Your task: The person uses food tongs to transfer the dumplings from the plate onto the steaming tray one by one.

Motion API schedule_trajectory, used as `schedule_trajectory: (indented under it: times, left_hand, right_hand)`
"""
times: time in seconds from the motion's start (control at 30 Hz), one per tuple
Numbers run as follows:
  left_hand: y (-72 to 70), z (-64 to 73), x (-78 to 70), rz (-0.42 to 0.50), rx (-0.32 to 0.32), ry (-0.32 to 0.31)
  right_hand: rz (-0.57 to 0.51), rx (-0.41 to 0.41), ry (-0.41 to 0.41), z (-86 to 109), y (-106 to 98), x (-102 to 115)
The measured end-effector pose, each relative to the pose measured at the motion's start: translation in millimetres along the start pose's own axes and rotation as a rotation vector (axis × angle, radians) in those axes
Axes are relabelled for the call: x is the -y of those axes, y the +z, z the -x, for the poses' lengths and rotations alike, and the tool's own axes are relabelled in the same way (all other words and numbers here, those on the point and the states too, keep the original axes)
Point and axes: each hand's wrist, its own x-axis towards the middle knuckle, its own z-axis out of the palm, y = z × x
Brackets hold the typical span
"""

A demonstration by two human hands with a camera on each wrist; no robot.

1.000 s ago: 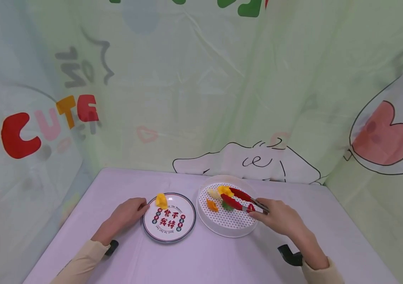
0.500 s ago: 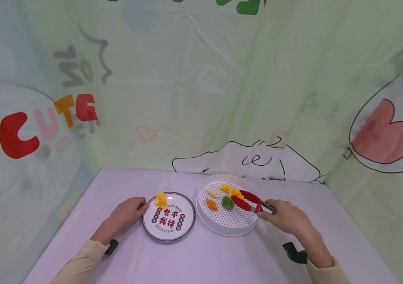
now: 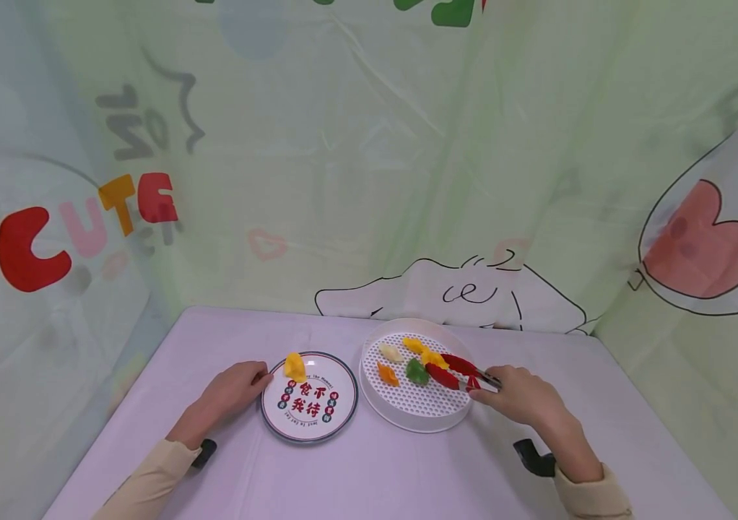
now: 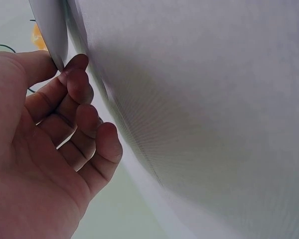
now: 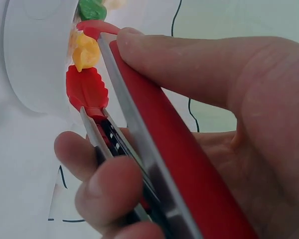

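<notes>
My left hand (image 3: 232,393) pinches the left rim of a white plate (image 3: 323,370) with a dark edge and red lettering. The left wrist view shows the thumb above the rim and fingertips below. A yellow dumpling-shaped piece (image 3: 294,367) lies at the plate's upper left. In my right hand (image 3: 528,401) are red-tipped metal tongs (image 3: 445,377), gripped by the handles. Their tips lie on either side of a yellow piece (image 3: 432,358) in a white perforated round tray (image 3: 424,406). In the right wrist view, that yellow piece (image 5: 86,52) sits between the spread tips; contact is unclear.
The tray also bears another yellow piece (image 3: 413,344), a pale piece (image 3: 391,352), an orange piece (image 3: 388,374) and a green piece (image 3: 417,372). It stands just right of the plate on a pale lilac tablecloth (image 3: 356,477). Printed curtains (image 3: 369,180) enclose the table.
The tongs have shifted right within the tray, and the yellow piece at their tips now lies further right, apart from the other yellow piece. My left hand and the plate stay put.
</notes>
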Motion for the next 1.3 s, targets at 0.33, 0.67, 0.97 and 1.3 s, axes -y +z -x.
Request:
schedule_trajectory:
  times: [0.33,0.67,0.97,1.3]
  left_hand:
    - [0.8,0.4,0.4,0.001,-0.005,0.006]
    - [0.7,0.5,1.2,0.002,-0.012,0.013]
    - [1.6,-0.1,2.0,0.005,-0.011,0.011]
    - [1.8,0.3,1.1,0.004,-0.006,-0.003]
  right_hand:
    - [-0.016,-0.004,0.023,1.5,-1,0]
    - [-0.089,-0.053,0.001,8.9,-5,8]
    - [-0.188,-0.122,-0.052,10.5,5,36]
    - [-0.161,-0.160,-0.099,7.4,25,75]
